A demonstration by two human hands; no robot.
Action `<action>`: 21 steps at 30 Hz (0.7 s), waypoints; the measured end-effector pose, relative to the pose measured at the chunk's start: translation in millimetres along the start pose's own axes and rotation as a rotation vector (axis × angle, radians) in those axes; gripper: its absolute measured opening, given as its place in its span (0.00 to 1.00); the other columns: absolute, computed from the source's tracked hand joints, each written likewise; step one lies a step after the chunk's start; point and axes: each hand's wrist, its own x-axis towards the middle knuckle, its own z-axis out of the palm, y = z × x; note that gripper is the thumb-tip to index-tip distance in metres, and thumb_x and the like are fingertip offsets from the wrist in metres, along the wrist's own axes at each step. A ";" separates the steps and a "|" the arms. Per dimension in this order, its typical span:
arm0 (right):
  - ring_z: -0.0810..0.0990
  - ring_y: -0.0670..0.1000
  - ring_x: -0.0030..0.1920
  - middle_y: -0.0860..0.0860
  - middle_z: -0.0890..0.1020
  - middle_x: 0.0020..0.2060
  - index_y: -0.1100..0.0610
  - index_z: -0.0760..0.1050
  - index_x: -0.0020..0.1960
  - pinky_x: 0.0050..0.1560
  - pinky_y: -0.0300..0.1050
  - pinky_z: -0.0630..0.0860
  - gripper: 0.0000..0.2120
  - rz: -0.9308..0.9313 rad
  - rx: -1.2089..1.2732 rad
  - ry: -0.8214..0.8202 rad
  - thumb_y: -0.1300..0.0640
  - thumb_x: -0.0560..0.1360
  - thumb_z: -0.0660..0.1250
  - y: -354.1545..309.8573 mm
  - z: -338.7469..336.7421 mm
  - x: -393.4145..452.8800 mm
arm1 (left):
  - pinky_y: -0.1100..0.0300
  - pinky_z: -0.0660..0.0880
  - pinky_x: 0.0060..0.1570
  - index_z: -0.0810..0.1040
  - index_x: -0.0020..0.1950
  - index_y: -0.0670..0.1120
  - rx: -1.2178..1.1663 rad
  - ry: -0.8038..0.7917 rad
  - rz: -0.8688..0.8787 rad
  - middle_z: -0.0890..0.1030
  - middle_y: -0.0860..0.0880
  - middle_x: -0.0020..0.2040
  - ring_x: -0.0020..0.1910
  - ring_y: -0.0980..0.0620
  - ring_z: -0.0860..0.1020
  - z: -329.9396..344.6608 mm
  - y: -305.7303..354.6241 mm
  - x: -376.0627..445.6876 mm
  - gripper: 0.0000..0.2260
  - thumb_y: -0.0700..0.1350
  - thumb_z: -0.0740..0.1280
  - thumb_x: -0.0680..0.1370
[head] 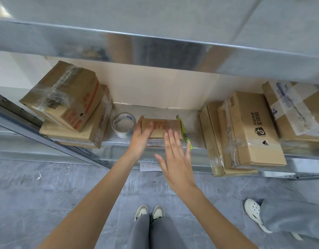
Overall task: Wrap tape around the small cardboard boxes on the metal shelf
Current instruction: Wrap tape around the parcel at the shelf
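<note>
The small brown cardboard box point(162, 128) sits at the front of the silver metal shelf point(117, 146), between a clear tape roll point(123, 124) and a green utility knife point(188, 141). The left hand point(140, 139) holds its left end, thumb curled on top. The right hand point(174, 155) hovers flat with fingers spread, its grip released.

A small cardboard box point(161, 128) with red print is held at its left end by the left hand point(141, 139) on a metal shelf point(155, 143). The right hand point(174, 155), fingers spread, is raised just near of the box. A roll of clear tape point(123, 124) is seen just left of it, a green utility knife point(186, 135) at its right. Larger taped cartons point(65, 103) are stacked at both sides.
</note>
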 end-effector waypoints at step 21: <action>0.74 0.45 0.57 0.45 0.75 0.59 0.54 0.64 0.66 0.54 0.38 0.69 0.42 0.312 0.779 0.028 0.40 0.61 0.79 52.5 -15.1 82.6 | 0.69 0.66 0.67 0.62 0.77 0.46 0.029 -0.007 0.146 0.69 0.50 0.74 0.72 0.56 0.67 -6.8 -1.9 -16.0 0.25 0.49 0.62 0.82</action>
